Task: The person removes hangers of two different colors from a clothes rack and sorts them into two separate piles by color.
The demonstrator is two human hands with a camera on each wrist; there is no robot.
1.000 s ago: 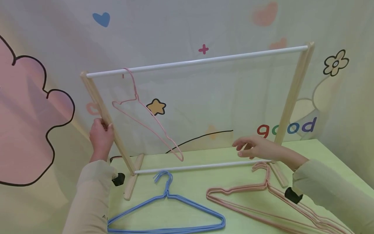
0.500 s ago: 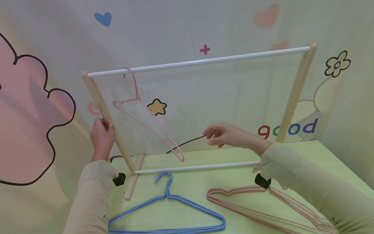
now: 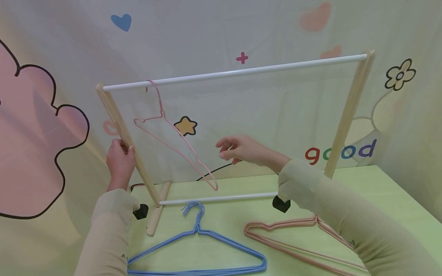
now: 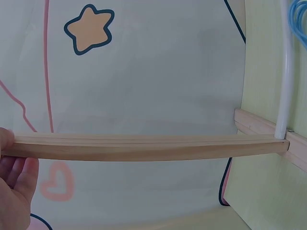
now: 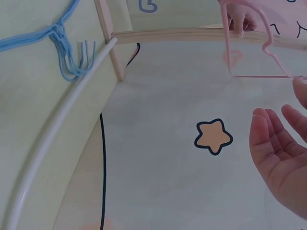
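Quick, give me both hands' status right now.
Left hand: grips the rack's left wooden post.
Right hand: open, holding nothing, in the air near the hanging pink hanger.

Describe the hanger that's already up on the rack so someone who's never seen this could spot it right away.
Find the wooden rack on the green table and follow its white top rail toward the left end. One thin pink wire hanger hangs there, tilted. It alone is hung; the blue hangers and other pink hangers lie flat on the table.

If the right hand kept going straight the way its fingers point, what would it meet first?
Most likely the pink hanger hanging from the white rail: the right hand points left toward its slanted lower arm, with open air between. Depth is unclear, so it might pass in front.
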